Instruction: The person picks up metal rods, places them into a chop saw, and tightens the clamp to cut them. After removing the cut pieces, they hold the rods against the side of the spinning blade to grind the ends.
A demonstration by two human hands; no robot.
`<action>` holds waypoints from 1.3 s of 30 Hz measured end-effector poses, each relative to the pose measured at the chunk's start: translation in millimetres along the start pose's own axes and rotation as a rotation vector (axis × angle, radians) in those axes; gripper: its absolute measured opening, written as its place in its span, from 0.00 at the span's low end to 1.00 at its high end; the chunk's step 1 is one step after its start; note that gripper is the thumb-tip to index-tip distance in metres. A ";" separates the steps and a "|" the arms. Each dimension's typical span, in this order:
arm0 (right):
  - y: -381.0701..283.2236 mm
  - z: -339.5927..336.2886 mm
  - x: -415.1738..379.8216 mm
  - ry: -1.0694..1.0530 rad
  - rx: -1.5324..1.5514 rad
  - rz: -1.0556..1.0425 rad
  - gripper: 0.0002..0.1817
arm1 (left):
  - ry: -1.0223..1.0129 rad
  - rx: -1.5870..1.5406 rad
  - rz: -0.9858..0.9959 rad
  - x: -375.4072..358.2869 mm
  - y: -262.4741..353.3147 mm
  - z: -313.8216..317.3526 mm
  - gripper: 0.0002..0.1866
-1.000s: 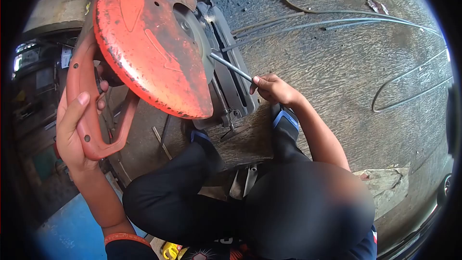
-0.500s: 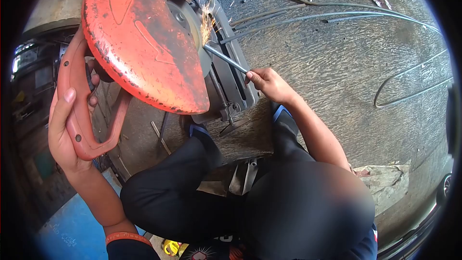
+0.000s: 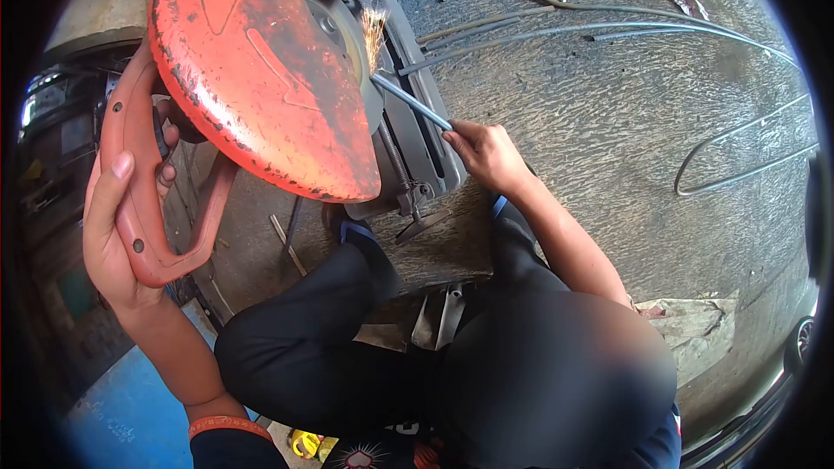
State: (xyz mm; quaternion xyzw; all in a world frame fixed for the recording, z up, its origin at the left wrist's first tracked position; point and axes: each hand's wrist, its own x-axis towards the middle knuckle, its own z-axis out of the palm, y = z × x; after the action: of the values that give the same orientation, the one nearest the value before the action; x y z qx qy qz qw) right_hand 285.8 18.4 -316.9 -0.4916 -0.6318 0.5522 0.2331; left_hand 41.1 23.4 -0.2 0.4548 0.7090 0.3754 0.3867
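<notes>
My left hand (image 3: 117, 230) is wrapped round the red handle (image 3: 143, 200) of a chop saw, fingers curled in at the trigger. The saw's scuffed red guard (image 3: 261, 78) covers much of the cutting disc (image 3: 372, 108). My right hand (image 3: 491, 155) is closed on one end of a thin metal rod (image 3: 415, 105). The rod's other end touches the disc, and orange sparks (image 3: 373, 35) fly up from there. Beneath lies the saw's grey base (image 3: 443, 148) with a threaded vise screw (image 3: 393, 152). The guard hides part of the base.
Long bent metal rods (image 3: 608, 29) lie on the worn floor beyond the saw, and a U-shaped rod (image 3: 695, 169) is at the right. My feet flank the base's near end. A blue panel (image 3: 130, 408) is at lower left, and a flattened sheet (image 3: 699, 334) lies at right.
My right hand has rotated slightly on the rod, its knuckles turning up. The saw has shifted very little, and sparks still rise where rod and disc meet.
</notes>
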 end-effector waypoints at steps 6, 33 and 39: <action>10.7 7.3 -0.9 0.148 -0.075 -0.209 0.13 | -0.024 -0.003 -0.009 0.7 0.3 -1.5 0.32; 8.2 1.7 0.9 -0.018 0.162 0.053 0.21 | -0.006 0.014 0.018 0.7 -0.4 0.5 0.28; -3.3 -0.2 -4.4 0.064 0.060 -0.026 0.14 | 0.001 0.045 0.016 0.6 -0.5 0.5 0.30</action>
State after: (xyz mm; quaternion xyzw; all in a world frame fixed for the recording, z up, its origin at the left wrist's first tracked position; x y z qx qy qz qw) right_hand 286.6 14.9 -312.7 -0.4937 -0.6132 0.5519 0.2751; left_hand 41.1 23.9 -1.0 0.4688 0.7137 0.3628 0.3731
